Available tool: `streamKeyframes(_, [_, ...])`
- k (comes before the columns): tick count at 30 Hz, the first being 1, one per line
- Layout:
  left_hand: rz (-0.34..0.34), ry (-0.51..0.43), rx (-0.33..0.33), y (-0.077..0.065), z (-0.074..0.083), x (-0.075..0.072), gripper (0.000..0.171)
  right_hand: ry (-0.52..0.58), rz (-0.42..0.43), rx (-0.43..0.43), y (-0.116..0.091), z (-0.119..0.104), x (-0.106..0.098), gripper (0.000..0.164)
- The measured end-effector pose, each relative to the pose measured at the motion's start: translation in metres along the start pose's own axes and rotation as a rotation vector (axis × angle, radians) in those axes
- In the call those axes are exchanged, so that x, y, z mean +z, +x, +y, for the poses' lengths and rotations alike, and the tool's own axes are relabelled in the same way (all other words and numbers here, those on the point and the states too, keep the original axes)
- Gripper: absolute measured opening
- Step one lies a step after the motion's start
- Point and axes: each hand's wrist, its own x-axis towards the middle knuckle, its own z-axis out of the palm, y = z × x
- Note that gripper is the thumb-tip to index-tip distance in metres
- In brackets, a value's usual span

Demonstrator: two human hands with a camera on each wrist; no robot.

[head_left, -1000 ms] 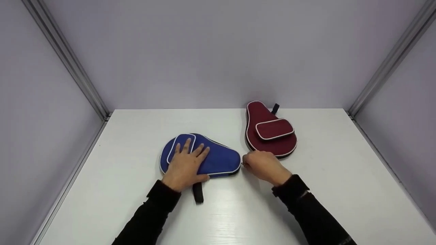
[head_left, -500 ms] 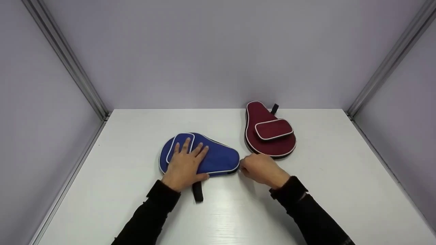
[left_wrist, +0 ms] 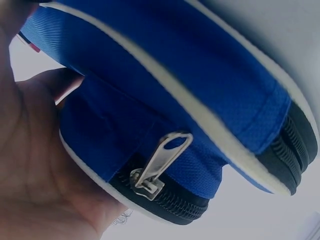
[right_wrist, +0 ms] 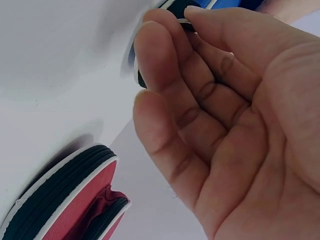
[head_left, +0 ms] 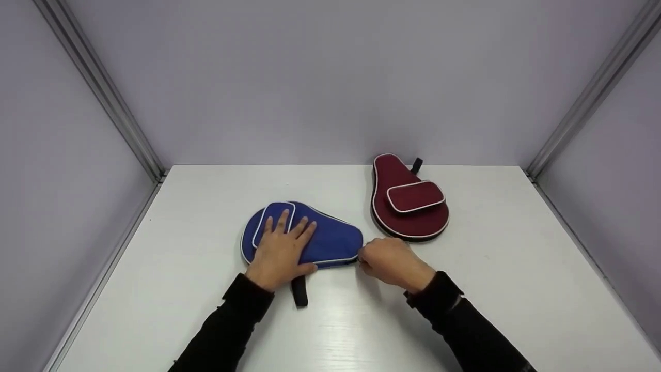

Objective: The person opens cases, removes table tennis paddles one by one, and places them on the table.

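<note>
"Step now?"

"Working the black-toothed zip (left_wrist: pixel 286 150), probably, round the narrow end of the blue case (head_left: pixel 333 238), flat on the desk (head_left: pixel 155 268); clamped at the edge with the right hand (head_left: pixel 392 262), seemingly on the zip tab (right_wrist: pixel 184 21), and pressed under the spread left hand (head_left: pixel 279 256)."

"Next?"

"Likely calls for a steady pull along the seam."

"Materials?"

"Woven-looking cloth (left_wrist: pixel 245 85), white piping (left_wrist: pixel 187 101); pear-shaped, like the red case (head_left: pixel 408 224)."

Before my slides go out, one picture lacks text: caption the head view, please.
Left hand spread on a blue case, right hand at its narrow end, dark red case farther back.
</note>
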Motion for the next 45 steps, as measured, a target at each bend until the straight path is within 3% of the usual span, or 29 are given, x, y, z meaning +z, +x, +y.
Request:
streamKeyframes(11, [0.009, 0.001, 0.008, 0.001, -0.004, -0.001, 0.1, 0.062, -0.015, -0.036, 0.007, -0.011, 0.01, 0.018])
streamKeyframes(17, [0.014, -0.013, 0.01, 0.002, -0.003, 0.0, 0.099, 0.028, 0.014, -0.048, 0.01, -0.022, 0.017, 0.015])
streamKeyframes(21, [0.006, 0.002, 0.026, 0.001, -0.005, -0.001, 0.101, 0.038, -0.017, -0.047, 0.009, -0.02, 0.014, 0.011])
streamKeyframes(27, [-0.036, -0.063, 0.088, -0.002, -0.014, -0.003, 0.102, 0.159, -0.07, -0.058, 0.007, -0.012, 0.001, 0.013])
streamKeyframes(38, [-0.173, -0.304, 0.25, -0.007, -0.034, -0.02, 0.091, 0.23, 0.021, -0.007, 0.006, 0.015, -0.023, 0.02])
streamKeyframes(41, [-0.204, -0.325, 0.265, -0.011, -0.032, -0.028, 0.081, 0.246, 0.028, 0.001, 0.006, 0.02, -0.023, 0.019])
streamKeyframes(45, [-0.187, -0.275, 0.296, -0.016, -0.017, -0.037, 0.074, 0.255, 0.021, 0.01, 0.006, 0.025, -0.021, 0.018])
